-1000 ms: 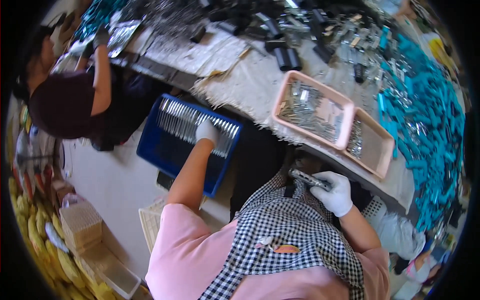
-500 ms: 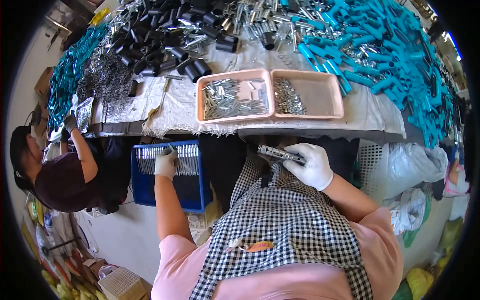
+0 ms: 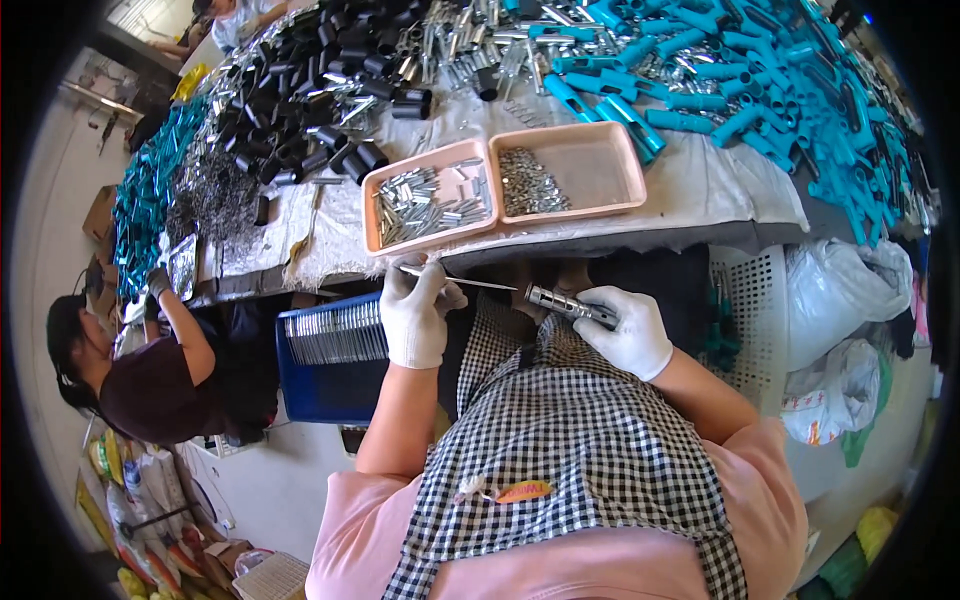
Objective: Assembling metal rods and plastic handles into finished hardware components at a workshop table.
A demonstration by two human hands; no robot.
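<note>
My left hand [image 3: 415, 318], in a white glove, pinches a thin metal rod [image 3: 482, 284]. The rod points right, and its free end stops just short of a silver metal tube [image 3: 556, 301] with slots or holes along it. My gloved right hand [image 3: 628, 336] is closed around the tube's right end, holding it slanted over my lap. At the left, below the table edge, a blue crate [image 3: 300, 392] holds a row of silver rods [image 3: 335, 333]. Beyond my hands on the table, two joined pink trays [image 3: 640, 190] contain small metal pins [image 3: 415, 205] and little metal parts [image 3: 528, 182].
Black tubes [image 3: 340, 60] and teal plastic handles [image 3: 740, 70] are heaped on the cloth-covered table [image 3: 700, 190]. A co-worker [image 3: 150, 380] sits at the left. At the right stand a white perforated basket [image 3: 755, 330] and plastic bags [image 3: 840, 295].
My left hand has come from the blue crate up and right to the tube, now with a thin rod in its fingers. My right hand still holds the tube. The view has shifted slightly.
</note>
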